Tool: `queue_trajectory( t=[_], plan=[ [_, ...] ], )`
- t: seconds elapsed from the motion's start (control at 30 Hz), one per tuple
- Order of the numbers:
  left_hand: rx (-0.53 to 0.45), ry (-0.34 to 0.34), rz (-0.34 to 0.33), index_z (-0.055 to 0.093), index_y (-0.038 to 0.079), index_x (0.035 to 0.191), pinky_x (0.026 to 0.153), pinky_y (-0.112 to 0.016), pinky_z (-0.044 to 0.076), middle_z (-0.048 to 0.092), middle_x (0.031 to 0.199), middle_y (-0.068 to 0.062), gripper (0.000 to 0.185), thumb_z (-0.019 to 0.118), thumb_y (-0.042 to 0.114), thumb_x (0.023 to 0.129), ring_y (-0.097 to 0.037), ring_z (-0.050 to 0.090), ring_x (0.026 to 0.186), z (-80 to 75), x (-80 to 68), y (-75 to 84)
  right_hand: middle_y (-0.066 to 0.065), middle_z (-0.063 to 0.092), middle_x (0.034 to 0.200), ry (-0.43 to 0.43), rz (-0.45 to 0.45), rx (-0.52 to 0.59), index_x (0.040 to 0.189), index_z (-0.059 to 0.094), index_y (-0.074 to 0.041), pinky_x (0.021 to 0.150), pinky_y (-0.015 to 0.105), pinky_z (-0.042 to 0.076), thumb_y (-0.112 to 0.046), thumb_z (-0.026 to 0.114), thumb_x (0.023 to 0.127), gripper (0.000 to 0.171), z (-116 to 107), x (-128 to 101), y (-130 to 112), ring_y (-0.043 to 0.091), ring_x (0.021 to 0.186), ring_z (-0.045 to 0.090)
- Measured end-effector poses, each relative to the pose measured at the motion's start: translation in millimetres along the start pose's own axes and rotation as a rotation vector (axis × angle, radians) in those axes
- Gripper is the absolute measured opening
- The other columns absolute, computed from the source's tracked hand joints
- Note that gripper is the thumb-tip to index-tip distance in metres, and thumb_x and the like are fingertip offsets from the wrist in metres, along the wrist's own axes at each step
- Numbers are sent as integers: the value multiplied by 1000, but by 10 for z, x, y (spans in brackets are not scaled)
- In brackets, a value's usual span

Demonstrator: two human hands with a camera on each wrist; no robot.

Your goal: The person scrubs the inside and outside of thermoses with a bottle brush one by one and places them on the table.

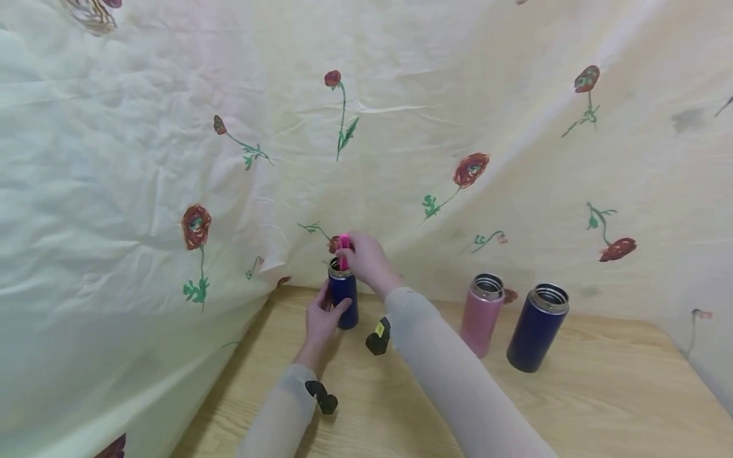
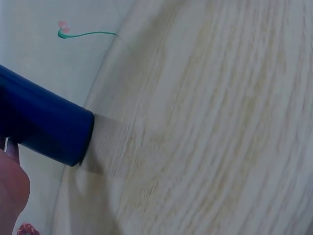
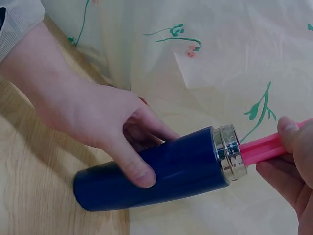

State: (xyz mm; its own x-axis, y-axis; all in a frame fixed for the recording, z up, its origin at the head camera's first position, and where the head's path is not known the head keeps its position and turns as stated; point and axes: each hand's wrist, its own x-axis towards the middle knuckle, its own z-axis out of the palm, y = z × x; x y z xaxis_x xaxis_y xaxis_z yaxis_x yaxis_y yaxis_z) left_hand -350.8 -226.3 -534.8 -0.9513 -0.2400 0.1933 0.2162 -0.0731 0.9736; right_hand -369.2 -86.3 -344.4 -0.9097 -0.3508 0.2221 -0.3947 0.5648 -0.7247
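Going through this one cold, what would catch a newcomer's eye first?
Probably the bright pink strip, pinched by the right hand at the open mouth of a dark blue bottle, which the left hand grips around its side. Next, a pink bottle and another blue bottle stand lidless to the right on the wooden table. Behind everything hangs a pale cloth scattered with red flowers.

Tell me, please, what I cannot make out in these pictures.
Head view: lower end of the pink stick, hidden by the held bottle.
Left wrist view: that bottle's top, beyond the left edge.
Right wrist view: part of the right hand, beyond the right edge.
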Motion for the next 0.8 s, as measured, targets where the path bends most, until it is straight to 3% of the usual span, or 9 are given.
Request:
queue_trajectory(
  t=[0.2,0.33,0.53,0.67,0.8],
  plan=[
    [77,35,14,48,10,161,121,-50,41,52,159,-18,89,93,7,83,-38,50,146,28,-48,12,6,70,89,22,-31,-25,96,64,-10,66,31,53,-19,65,109,15,-29,-42,51,19,76,62],
    [143,49,31,57,10,155,116,-55,47,60,152,-18,82,95,9,82,-42,58,137,57,-129,120,8,72,89,41,-45,24,102,68,-9,65,32,55,-21,66,109,14,-75,-167,112,18,75,64],
    [162,-84,156,63,1,147,119,-54,44,64,143,-19,76,95,3,78,-39,59,134,123,-346,197,10,75,97,129,-78,240,108,72,-4,79,42,63,-18,69,105,15,-244,-569,354,25,87,71],
    [190,-194,230,68,10,145,113,-53,50,64,133,-8,75,97,6,76,-32,63,128,209,-520,299,14,75,98,236,-125,343,100,69,-2,80,45,65,-13,72,103,12,-453,-955,508,29,88,73],
    [266,-270,307,70,19,144,108,-52,53,66,132,1,80,100,9,71,-27,63,125,314,-671,436,10,77,100,330,-98,376,101,71,-6,81,39,66,-18,76,102,13,-634,-1372,639,24,90,75]
  ],
)
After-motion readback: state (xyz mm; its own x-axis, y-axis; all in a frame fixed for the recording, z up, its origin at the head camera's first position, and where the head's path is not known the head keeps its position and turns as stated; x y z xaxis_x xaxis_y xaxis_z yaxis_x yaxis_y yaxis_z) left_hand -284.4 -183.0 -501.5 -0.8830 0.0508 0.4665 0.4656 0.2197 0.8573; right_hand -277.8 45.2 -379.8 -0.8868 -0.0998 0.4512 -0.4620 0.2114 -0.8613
